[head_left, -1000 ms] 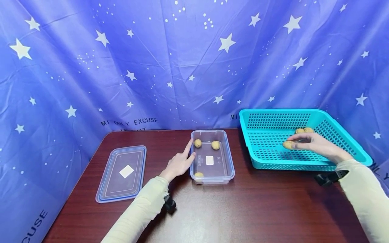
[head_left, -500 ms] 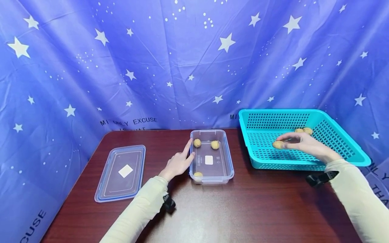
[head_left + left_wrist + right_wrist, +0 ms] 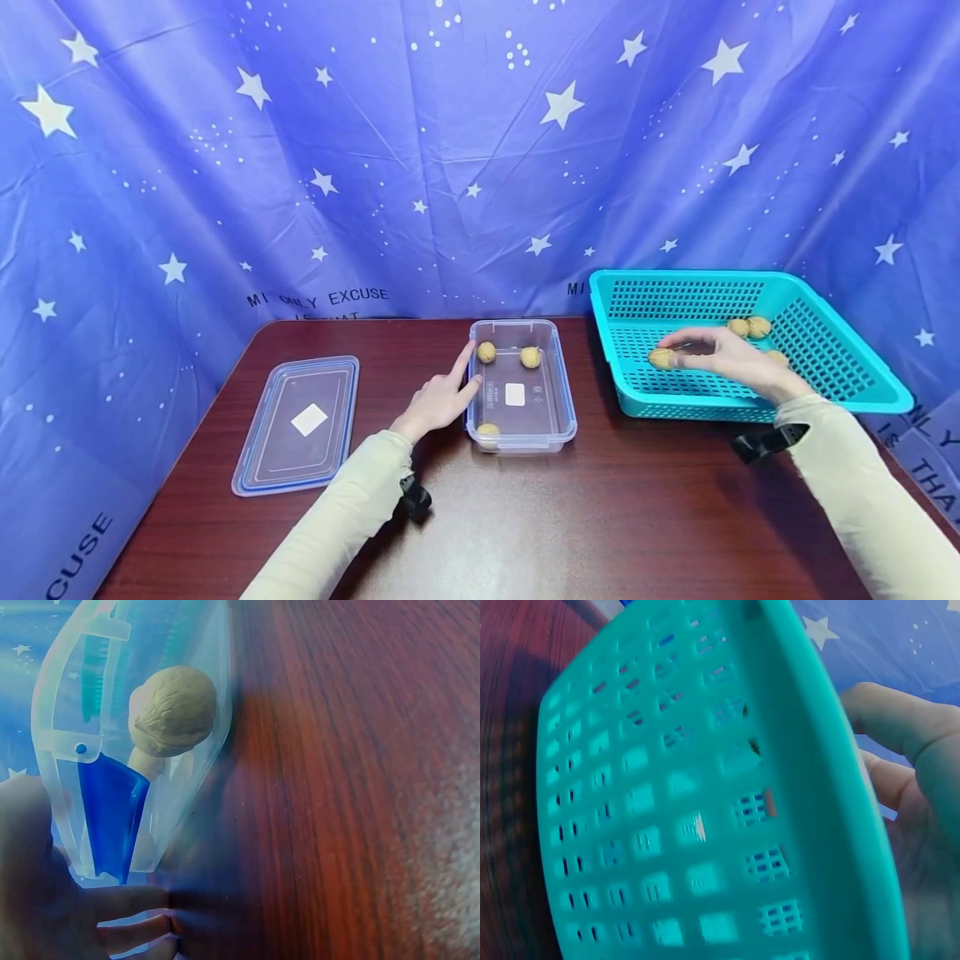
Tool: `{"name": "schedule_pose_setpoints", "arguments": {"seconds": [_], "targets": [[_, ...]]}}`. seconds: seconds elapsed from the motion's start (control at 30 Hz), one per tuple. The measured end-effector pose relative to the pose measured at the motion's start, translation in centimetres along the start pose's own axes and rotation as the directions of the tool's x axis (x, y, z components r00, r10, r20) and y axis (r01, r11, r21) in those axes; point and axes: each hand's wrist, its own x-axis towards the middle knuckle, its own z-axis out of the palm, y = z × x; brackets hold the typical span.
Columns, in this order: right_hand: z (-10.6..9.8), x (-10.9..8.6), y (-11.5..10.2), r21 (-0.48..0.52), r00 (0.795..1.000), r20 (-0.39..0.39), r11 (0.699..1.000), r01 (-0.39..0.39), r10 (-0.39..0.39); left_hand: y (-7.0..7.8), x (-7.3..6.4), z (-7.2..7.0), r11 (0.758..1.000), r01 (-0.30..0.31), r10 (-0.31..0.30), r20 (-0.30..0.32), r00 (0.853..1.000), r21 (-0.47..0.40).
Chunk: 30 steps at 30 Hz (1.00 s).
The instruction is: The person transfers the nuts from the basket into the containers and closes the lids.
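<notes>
- Turquoise perforated plastic forms the basket [image 3: 682, 408], which stands on the surface [image 3: 510, 533] to my right.
- My right grip [image 3: 720, 354] pinches a walnut [image 3: 661, 358] between thumb and fingertips, over the left-hand part of the basket's floor; I cannot tell whether the walnut touches that floor.
- From my right wrist camera, the basket's slotted wall fills most of the view and hides the walnut I hold.
- Two more walnuts [image 3: 759, 327] lie side by side at the far right of the basket; another nut [image 3: 777, 358] shows partly past my right grip.
- My left grip [image 3: 438, 404] clasps nothing: its fingers lie loosely extended, resting against the left side of the clear box [image 3: 528, 439].
- Inside the box are three nuts: one far left [image 3: 486, 352], one far right [image 3: 530, 357], one near left [image 3: 488, 435].
- A blue clasp [image 3: 112, 814] hangs on the box's side, just beside my left fingers.
- The clear lid [image 3: 300, 450] lies flat, left of the box and apart from it.
</notes>
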Motion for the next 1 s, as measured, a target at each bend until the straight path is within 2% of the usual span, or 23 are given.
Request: {"name": "schedule_pose_setpoints", "arguments": {"seconds": [0.27,0.5,1.0], "targets": [[0.9,0.9,-0.4,0.053,1.0,0.007,0.998,0.013,-0.014,-0.1,0.0,-0.2,1.0,0.001,-0.001,0.004,1.0,-0.003],[1.3,1.6,-0.8,0.053,1.0,0.001,0.998,0.025,-0.025,0.0,0.2,-0.2,1.0,0.004,-0.004,0.002,1.0,0.001],[3.5,4.1,-4.5,0.123,0.995,-0.019,0.987,0.101,-0.1,-0.1,0.2,-0.1,1.0,0.004,-0.004,0.005,1.0,0.023]]}}
